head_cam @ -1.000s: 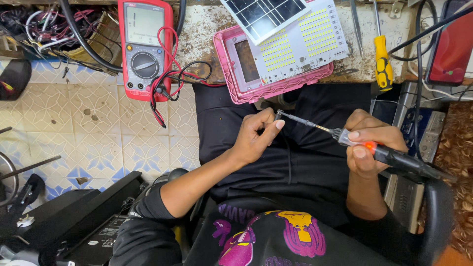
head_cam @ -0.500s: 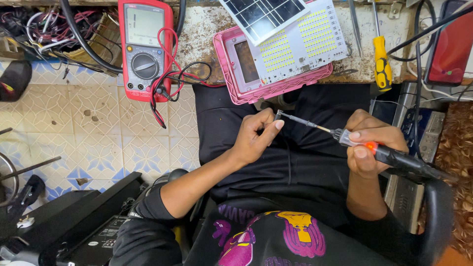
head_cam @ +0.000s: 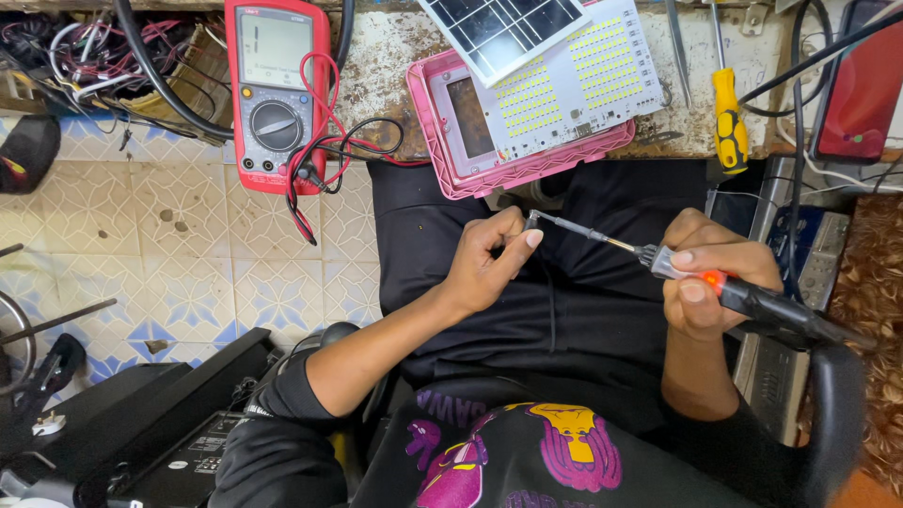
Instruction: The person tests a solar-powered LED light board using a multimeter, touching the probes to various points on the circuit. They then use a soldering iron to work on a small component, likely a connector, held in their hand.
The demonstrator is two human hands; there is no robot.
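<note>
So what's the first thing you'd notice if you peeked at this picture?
Probably the bright red multimeter on the bench edge at upper left, its red and black leads dangling. Next, the pink case at top centre, with a white LED board and a small solar panel lying on it. Below, over the lap, the right hand grips a soldering iron whose tip meets the left hand fingers.

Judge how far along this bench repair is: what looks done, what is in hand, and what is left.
Done: the pink lamp housing lies open, its white LED board and the small solar panel lifted out.
In hand: the right hand grips a soldering iron; the left hand pinches its tip.
Left: the board is not back in the housing; the red multimeter lies untouched.
</note>
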